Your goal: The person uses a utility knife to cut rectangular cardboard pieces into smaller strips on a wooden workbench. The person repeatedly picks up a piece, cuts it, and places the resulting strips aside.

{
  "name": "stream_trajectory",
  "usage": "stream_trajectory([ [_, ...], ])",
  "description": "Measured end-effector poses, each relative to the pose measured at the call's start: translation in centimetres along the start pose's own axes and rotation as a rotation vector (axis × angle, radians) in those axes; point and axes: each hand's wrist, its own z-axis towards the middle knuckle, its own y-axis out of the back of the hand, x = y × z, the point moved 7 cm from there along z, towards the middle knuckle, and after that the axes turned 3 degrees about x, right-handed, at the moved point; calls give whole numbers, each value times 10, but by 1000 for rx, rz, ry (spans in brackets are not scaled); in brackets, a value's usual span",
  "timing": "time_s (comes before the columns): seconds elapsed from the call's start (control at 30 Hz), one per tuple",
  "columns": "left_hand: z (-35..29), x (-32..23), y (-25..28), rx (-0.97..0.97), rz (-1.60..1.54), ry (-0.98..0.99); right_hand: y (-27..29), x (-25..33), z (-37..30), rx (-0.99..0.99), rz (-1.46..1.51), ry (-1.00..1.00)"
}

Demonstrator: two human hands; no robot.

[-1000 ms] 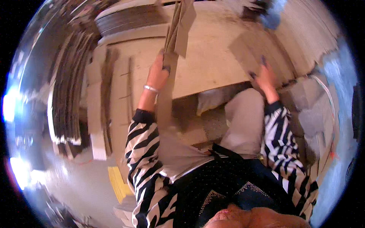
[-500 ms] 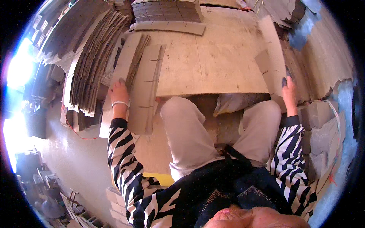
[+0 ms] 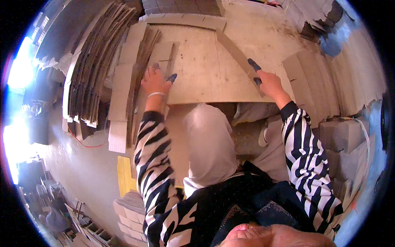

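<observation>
My right hand (image 3: pixel 270 84) grips a long cardboard strip (image 3: pixel 236 53) at its near end, with dark coverings on the thumb and finger. The strip slants away to the far left over a plywood board (image 3: pixel 197 66). At the board's left side my left hand (image 3: pixel 155 83) rests on slotted cardboard strips (image 3: pixel 161 51), fingers spread and a dark covering on its thumb. It seems to hold nothing. Just left of it leans a row of plain strips (image 3: pixel 123 74). Another slotted strip (image 3: pixel 185 19) lies across the far edge of the board.
Tall stacks of cardboard (image 3: pixel 96 66) stand at the left. More cardboard pieces (image 3: pixel 310 78) overlap at the board's right, and a bundled stack (image 3: pixel 181 6) sits at the back. My knees are under the near edge. A yellow panel (image 3: pixel 125 175) is at lower left.
My right hand has swung the strip leftward from the right-hand pile to over the board. My left hand has moved right and farther away, from the plain strips onto the slotted ones.
</observation>
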Motion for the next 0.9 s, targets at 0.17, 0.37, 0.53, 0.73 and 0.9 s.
stream_trajectory([
  [0.17, 12, 21, -67, 17, 171, 170, -8, 12, 1, 31, 153, -58],
  [0.37, -6, -38, -58, 42, 42, -188, 0, 38, -7, -214, 220, 152],
  [0.53, -13, -90, -58, 246, -730, -79, 30, 83, -13, -374, 369, 336],
  [0.73, -21, -143, -69, 359, -1070, -71, -7, 64, -3, -289, 222, 312],
  [0.9, -37, -170, -45, 437, -860, -228, -8, 62, 0, -273, 190, 277],
])
